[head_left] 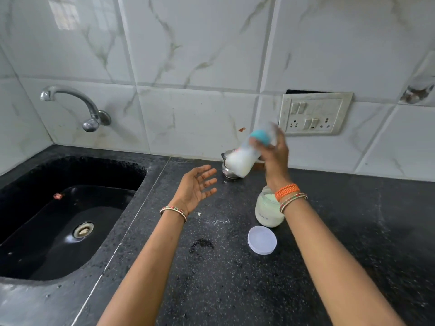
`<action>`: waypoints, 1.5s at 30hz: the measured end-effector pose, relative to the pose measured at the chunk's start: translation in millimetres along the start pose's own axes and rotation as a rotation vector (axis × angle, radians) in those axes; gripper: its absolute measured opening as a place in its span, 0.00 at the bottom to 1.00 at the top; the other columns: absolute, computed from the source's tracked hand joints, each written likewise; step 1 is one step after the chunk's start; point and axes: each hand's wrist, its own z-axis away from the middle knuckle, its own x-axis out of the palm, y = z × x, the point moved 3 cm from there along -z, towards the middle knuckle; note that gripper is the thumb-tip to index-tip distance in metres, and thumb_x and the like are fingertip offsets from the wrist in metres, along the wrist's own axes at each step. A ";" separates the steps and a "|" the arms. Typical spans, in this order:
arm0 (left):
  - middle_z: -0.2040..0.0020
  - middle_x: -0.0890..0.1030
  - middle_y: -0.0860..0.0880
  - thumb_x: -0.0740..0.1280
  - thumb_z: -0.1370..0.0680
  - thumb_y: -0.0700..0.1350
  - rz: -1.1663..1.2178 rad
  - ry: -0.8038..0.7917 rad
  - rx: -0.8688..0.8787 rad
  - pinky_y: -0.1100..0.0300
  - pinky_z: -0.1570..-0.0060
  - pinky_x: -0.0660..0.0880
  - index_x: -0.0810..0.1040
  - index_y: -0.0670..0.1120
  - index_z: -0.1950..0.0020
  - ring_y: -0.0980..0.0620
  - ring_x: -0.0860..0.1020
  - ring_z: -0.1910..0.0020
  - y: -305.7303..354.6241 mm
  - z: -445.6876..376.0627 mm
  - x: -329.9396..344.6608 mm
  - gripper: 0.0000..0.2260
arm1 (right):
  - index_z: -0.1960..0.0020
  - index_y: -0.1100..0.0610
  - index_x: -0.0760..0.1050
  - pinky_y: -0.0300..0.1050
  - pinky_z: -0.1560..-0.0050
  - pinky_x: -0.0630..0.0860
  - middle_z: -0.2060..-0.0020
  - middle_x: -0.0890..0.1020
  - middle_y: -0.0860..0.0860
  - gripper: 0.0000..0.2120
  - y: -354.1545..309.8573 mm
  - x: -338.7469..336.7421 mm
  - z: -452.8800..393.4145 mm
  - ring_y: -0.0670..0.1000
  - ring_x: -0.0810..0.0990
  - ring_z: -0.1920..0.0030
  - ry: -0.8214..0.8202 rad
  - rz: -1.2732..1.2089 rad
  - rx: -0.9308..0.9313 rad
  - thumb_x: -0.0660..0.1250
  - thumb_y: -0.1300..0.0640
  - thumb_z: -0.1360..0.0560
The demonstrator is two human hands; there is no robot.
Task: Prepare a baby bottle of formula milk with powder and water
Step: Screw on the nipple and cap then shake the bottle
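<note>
1. head view, nearest: a round white lid lies flat on the black speckled counter, between the two forearms.
2. just beyond the lid stands an open glass jar of pale powder, partly behind the right wrist; its small grey print is too blurred to read.
3. the left hand hovers over the counter, palm up, fingers spread and relaxed, holding nothing.
4. the right hand grips the baby bottle near its teal collar, fingers curled round it; the bottle is tilted, blurred, white milk in its lower end.
5. behind the bottle sits a small steel pot, mostly hidden.
6. left: a black sink under a steel tap.
7. farthest: a switch and socket plate on the marbled wall tiles.
</note>
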 end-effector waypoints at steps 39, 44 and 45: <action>0.56 0.84 0.51 0.58 0.21 0.45 0.045 -0.112 -0.015 0.54 0.60 0.77 0.77 0.45 0.47 0.51 0.79 0.61 -4.0 -3.4 15.2 0.10 | 0.35 0.48 0.65 0.48 0.65 0.81 0.50 0.79 0.48 0.28 -19.5 19.1 -3.2 0.50 0.82 0.52 0.117 -0.429 0.037 0.74 0.57 0.29; 0.58 0.79 0.47 0.58 0.22 0.45 0.048 -0.134 -0.005 0.54 0.61 0.77 0.76 0.45 0.50 0.51 0.79 0.64 3.7 -1.6 21.6 0.09 | 0.37 0.45 0.70 0.50 0.60 0.81 0.46 0.79 0.57 0.28 -36.2 30.9 0.8 0.56 0.81 0.50 -0.372 -0.055 -0.008 0.75 0.58 0.34; 0.58 0.80 0.48 0.58 0.22 0.45 0.060 -0.139 -0.001 0.54 0.61 0.77 0.77 0.45 0.50 0.51 0.79 0.64 5.2 -0.1 22.4 0.09 | 0.38 0.43 0.70 0.51 0.60 0.81 0.44 0.78 0.58 0.28 -40.5 29.2 1.0 0.56 0.81 0.49 -0.373 -0.055 -0.030 0.75 0.57 0.35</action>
